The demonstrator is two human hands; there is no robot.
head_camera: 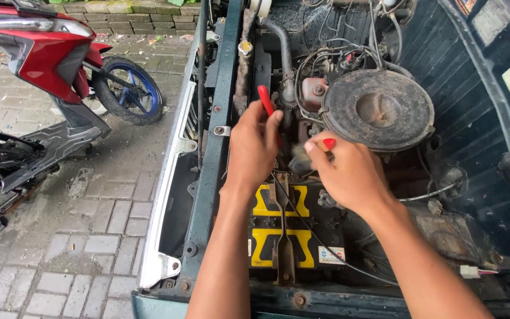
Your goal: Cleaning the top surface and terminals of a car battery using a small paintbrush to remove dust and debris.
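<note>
Your left hand (254, 145) is closed around a red-handled tool (265, 100), your right hand (346, 172) pinches a small red-handled brush (320, 146), both above the black-and-yellow car battery (287, 227), just beside the round air-cleaner housing (378, 110). A red scooter (48, 59) stands well apart.

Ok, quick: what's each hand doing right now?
Left hand: closed on a red-handled tool, above the battery.
Right hand: closed on a small brush with a red handle, beside the round air cleaner.
</note>
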